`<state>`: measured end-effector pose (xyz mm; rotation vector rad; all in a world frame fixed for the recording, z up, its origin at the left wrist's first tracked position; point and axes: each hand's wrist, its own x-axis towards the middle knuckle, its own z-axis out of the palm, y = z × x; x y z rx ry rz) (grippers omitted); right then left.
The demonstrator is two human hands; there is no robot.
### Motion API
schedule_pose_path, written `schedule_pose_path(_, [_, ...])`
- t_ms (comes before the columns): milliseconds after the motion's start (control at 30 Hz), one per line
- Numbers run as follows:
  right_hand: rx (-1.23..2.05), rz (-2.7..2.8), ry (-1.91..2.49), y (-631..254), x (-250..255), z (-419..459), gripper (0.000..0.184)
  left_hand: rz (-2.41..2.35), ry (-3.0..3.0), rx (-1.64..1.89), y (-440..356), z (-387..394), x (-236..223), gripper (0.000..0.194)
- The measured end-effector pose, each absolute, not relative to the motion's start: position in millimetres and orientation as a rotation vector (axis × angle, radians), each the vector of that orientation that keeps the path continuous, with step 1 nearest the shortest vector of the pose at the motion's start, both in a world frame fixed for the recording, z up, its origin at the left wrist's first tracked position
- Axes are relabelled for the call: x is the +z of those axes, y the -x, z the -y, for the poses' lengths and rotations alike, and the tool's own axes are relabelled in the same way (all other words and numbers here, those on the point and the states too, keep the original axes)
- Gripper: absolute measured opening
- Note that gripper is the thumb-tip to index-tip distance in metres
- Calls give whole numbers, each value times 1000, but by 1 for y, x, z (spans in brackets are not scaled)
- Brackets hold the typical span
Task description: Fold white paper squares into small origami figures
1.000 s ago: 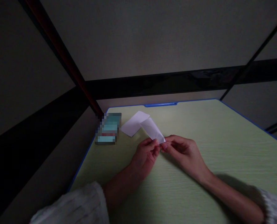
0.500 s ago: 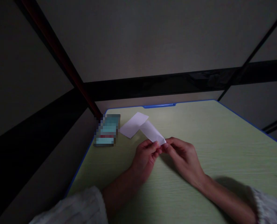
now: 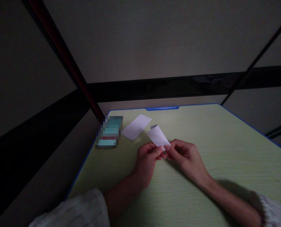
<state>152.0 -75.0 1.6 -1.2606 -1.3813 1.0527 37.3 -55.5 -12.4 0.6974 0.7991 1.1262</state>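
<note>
Since half a second ago, the folded paper (image 3: 158, 136) in your hands has changed shape: its far end, which overlapped the loose paper (image 3: 137, 126) in view, now curls over into an open roll and shows a gap from it. Your right thumb has come further onto the near corner; the loose paper and the phone (image 3: 110, 130) stay put.

The folded paper sits just ahead of you at 12 o'clock, its far end slanting toward 11. The fingers of your left hand (image 3: 146, 162) are closed in a pinch on its near edge, thumb on top; those of your right hand (image 3: 189, 159) pinch the near right corner, just beside.

From your fingertips, the loose paper lies flat at 11 o'clock, nearest the curled end. Past it, at 10, the blurred-out phone lies by the left edge.

The tabletop (image 3: 213, 132) runs wide from 1 to 4 o'clock out to its blue rim. At 12 its far edge carries a blue strip (image 3: 162, 108), with a panel wall (image 3: 159, 47) rising behind; another wall (image 3: 19, 126) crowds the left side.
</note>
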Motion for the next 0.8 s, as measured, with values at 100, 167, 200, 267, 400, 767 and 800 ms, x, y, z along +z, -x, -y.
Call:
schedule_pose_path(100, [1122, 1353, 1253, -152, 1, 74, 25, -879, -726, 1151, -36, 55, -12, 11])
schedule_pose_path(167, [1176, 1317, 1240, -153, 2, 73, 27, -896, -753, 1157, -35, 54, -12, 12])
schedule_pose_path(200, [1205, 1300, 1233, -153, 3, 71, 28, -896, -773, 1155, -35, 53, -12, 11])
schedule_pose_path(267, [1266, 1289, 1219, -154, 4, 69, 28, -905, -820, 1141, -33, 52, -11, 10])
schedule_pose_path(400, [1283, 1383, 1211, -159, 7, 65, 28, -959, -932, 1091, -30, 50, -7, 9])
schedule_pose_path(767, [1196, 1311, 1261, -161, 5, 66, 38, -993, -1074, 988, -32, 57, 3, 9])
schedule_pose_path(800, [1209, 1295, 1257, -161, 5, 66, 38, -983, -1070, 990, -32, 57, 3, 9])
